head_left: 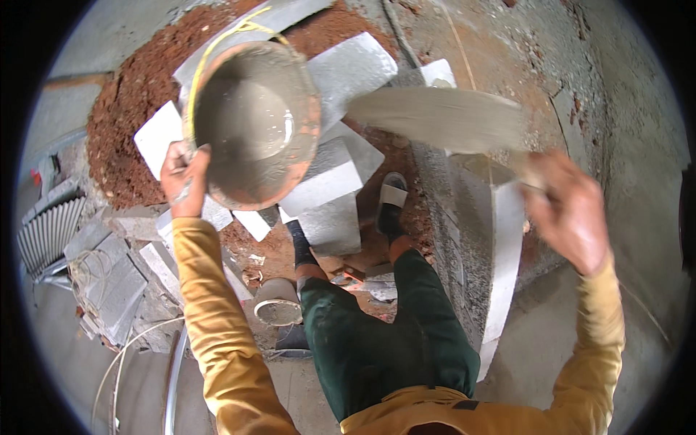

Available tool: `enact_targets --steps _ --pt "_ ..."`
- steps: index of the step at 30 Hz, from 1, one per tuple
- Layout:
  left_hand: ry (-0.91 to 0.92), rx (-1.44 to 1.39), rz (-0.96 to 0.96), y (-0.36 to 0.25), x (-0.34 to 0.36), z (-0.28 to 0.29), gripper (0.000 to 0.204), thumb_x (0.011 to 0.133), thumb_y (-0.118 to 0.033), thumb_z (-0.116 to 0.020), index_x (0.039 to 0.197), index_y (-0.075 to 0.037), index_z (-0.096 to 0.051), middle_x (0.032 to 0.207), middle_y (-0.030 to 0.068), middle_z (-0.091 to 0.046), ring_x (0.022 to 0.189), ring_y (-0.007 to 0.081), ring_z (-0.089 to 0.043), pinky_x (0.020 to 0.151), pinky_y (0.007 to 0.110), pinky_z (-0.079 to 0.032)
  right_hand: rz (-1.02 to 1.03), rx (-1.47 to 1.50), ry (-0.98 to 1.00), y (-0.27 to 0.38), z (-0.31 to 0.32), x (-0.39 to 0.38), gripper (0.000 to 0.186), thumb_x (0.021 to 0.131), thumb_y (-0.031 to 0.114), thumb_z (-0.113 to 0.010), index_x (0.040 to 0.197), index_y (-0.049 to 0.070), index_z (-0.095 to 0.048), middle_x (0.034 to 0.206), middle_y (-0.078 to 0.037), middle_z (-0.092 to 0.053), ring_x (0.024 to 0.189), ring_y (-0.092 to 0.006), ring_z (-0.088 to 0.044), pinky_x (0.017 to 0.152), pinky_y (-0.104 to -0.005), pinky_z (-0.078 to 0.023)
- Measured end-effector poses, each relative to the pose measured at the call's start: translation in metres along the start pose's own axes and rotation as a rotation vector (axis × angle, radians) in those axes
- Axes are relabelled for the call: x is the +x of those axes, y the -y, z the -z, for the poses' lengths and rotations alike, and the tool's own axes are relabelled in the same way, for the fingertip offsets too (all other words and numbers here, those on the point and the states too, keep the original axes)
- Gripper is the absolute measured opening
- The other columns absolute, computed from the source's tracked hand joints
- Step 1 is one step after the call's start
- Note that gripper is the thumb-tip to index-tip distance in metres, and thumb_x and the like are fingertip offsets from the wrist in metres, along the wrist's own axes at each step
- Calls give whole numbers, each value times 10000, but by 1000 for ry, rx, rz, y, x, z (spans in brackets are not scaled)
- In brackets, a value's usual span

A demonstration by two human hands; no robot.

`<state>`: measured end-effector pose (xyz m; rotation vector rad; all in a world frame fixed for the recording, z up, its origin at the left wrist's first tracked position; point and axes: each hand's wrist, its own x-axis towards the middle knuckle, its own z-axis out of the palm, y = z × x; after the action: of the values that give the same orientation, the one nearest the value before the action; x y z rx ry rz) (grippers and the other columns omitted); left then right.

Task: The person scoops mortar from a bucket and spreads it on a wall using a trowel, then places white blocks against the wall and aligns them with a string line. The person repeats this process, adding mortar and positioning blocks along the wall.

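My left hand [185, 174] grips the near-left rim of a round mortar bucket [314, 138]. Its thumb lies at the rim and grey smears mark the fingers. Wet grey mortar [254, 119] coats the bucket's inside, with a shiny pool in the middle, and a yellow strap runs along its left rim. In my right hand [569, 206], closed round its handle, is a trowel [435, 116]. Its long grey blade is blurred by motion and points left toward the bucket, above the end of a low block wall [471, 217]. The blur hides how much mortar the blade carries.
Pale blocks [330, 170] lie jumbled beneath and around the bucket, beside red soil [134, 138]. A smaller bucket [278, 303] stands by my left leg. Loose slabs, cables and pipes lie at the left. A taut string [460, 43] runs above the block wall.
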<state>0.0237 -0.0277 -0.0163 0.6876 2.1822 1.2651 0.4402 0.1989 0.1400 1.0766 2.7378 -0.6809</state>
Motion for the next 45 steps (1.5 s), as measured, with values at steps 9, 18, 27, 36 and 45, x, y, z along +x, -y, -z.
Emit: enact_targets --steps 9,18,27,36,45 --pt "46 -25 11 -12 -9 -13 97 784 -39 -649 784 -33 -552 661 -74 -471 584 11 -387 513 186 -322 57 -240 335 127 -219 175 250 878 179 -476 1039 91 -646 969 -135 -674 898 -296 -657 773 -401 -520" --pt "94 -46 -43 -2 2 3 99 784 -45 -655 803 -38 -558 686 -66 -492 612 23 -409 555 184 -348 -6 605 581 81 -221 136 294 785 226 -646 981 6 -649 844 -103 -672 814 -193 -639 773 -320 -493" --pt "78 55 -22 14 19 19 174 847 -64 -638 760 -100 -492 702 -79 -468 619 14 -377 563 171 -317 101 565 349 -30 -12 47 209 763 142 -676 912 -3 -651 697 -42 -621 571 -94 -543 500 -245 -439" --pt "26 106 -59 34 29 43 199 883 -96 -608 756 -121 -457 745 -80 -453 672 18 -364 611 173 -299 -242 431 272 -199 26 12 335 756 241 -693 1015 30 -665 831 -72 -661 672 -154 -605 599 -332 -530" --pt "-51 96 23 24 25 48 179 882 -149 -611 764 -139 -477 758 -68 -501 684 25 -403 639 182 -321 -340 261 214 -259 -173 -40 260 740 98 -707 995 98 -657 933 -49 -652 838 -200 -606 892 -409 -460"
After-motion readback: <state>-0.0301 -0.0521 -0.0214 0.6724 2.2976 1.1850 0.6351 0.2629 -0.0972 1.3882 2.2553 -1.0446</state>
